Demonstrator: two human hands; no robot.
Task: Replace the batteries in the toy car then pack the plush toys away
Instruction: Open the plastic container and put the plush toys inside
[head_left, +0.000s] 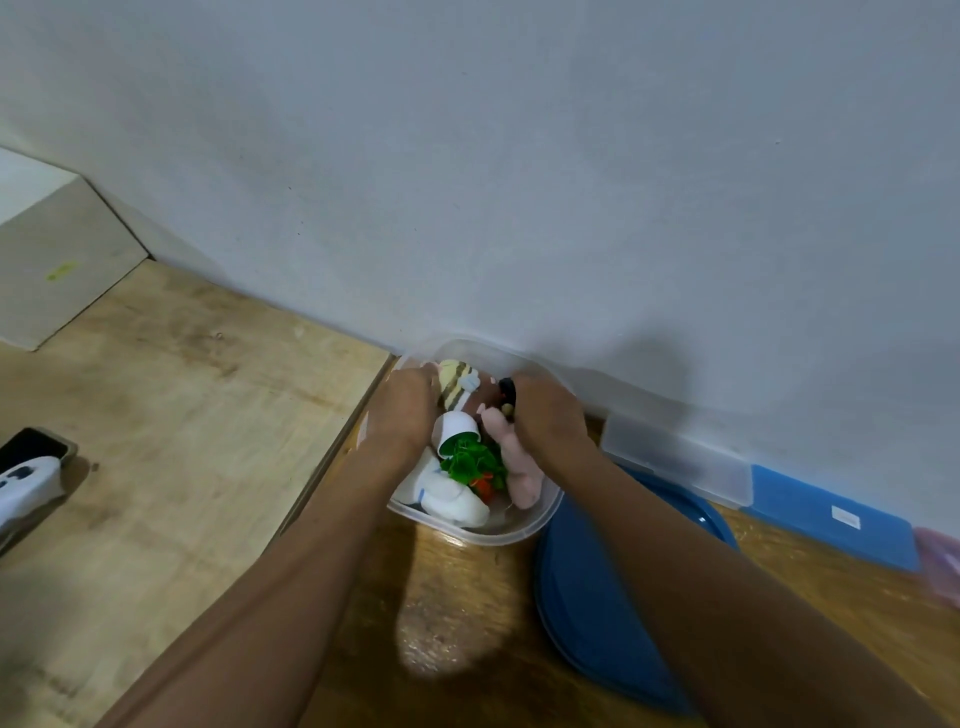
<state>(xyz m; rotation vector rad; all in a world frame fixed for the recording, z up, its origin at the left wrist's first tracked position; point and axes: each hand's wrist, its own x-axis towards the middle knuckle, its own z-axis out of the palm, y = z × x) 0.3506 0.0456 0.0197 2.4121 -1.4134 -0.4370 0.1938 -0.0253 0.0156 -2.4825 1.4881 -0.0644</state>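
Packing step in hand. We find both hands down among the plush toys (519, 470) inside the clear container (483, 535), which sits against the wall. Left hand (402, 410) and right hand (545, 415) are knuckles-up, arms extended (fingers hidden, so grip cannot be told). Next, we judge, comes settling the toys and fitting the blue lid (623, 597) just beside.
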